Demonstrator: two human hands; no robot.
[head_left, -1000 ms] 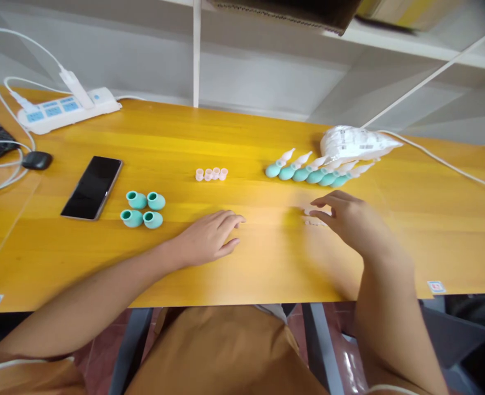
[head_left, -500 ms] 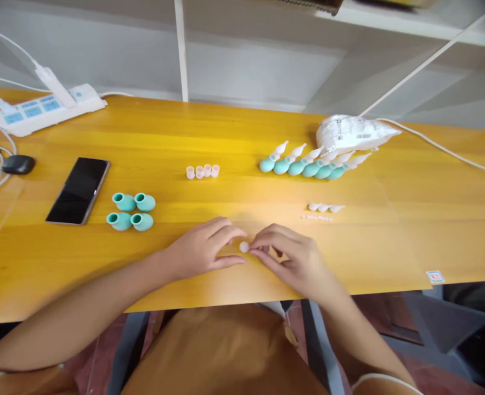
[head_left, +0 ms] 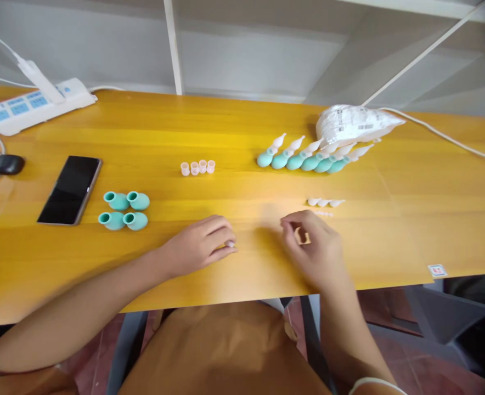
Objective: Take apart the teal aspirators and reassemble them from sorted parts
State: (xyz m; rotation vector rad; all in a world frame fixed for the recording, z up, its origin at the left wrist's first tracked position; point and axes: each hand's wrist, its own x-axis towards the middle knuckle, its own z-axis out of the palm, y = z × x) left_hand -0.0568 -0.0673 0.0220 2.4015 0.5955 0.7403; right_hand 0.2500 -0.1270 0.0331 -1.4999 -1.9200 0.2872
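Between the fingers of my left hand (head_left: pixel 203 247) a small translucent white piece (head_left: pixel 230 243) shows, mostly covered by the fingertips. To its right, my right hand (head_left: pixel 314 241) hovers over the table with thumb and fingers curled together; I cannot tell whether they hold anything. Just beyond this hand lie several white pointed tips (head_left: pixel 325 202) in a row and a line of tiny pale pieces (head_left: pixel 323 214), partly hidden. Farther back, several teal bulbs with pale nozzles, like nasal aspirators (head_left: pixel 298 161), stand in a slanting row. Small pinkish clear collars (head_left: pixel 198 168) are lined up mid-table.
Open-necked teal bulbs (head_left: pixel 126 211) are grouped at left beside a black phone (head_left: pixel 70 189). Behind are a mouse (head_left: pixel 7 164) and a white power strip (head_left: pixel 40 107) with cables. A white plastic package (head_left: pixel 355 125) lies against the back, and a cable runs right from it.
My right hand has let go of the translucent piece and moved right, towards the tiny pale pieces. My left fingers have closed around that piece. The view has shifted slightly.
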